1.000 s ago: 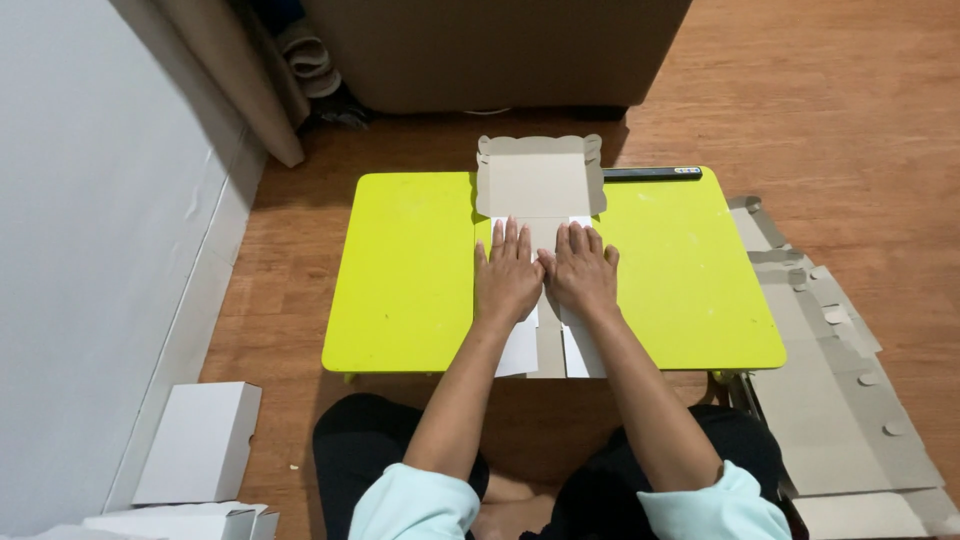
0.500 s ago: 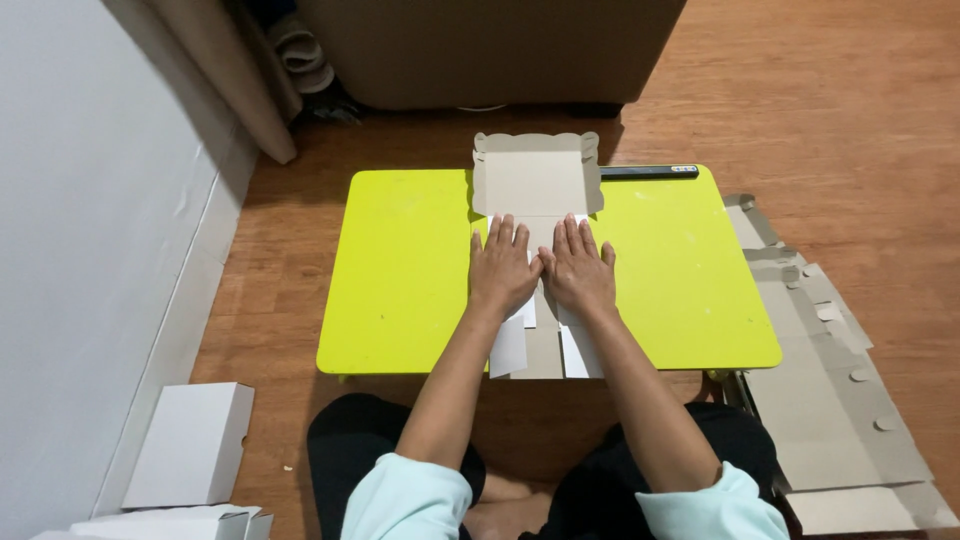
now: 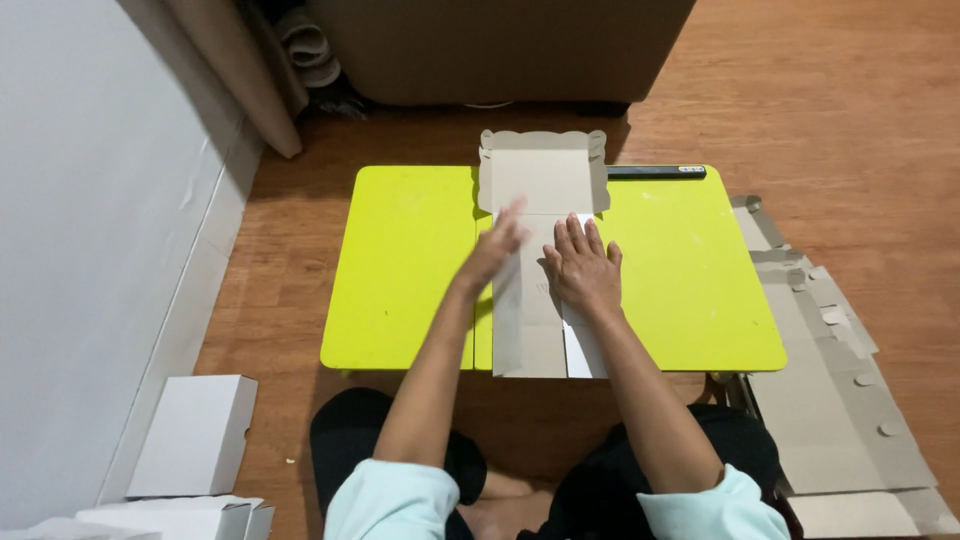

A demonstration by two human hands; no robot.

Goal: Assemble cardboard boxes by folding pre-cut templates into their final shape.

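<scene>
The right hand (image 3: 583,272) presses flat, fingers spread, on the cardboard sheet (image 3: 540,260) on the yellow bench (image 3: 410,270), while the left hand (image 3: 497,243) hovers open-fingered, a black ruler (image 3: 655,172) lying at the far right edge.

A flat, unfolded cardboard box blank (image 3: 540,290) lies lengthwise across the middle of the lime-green tabletop (image 3: 400,270). Its grey-brown inner face is up. The far end has scalloped flaps, and the near end overhangs the tabletop's edge.
</scene>
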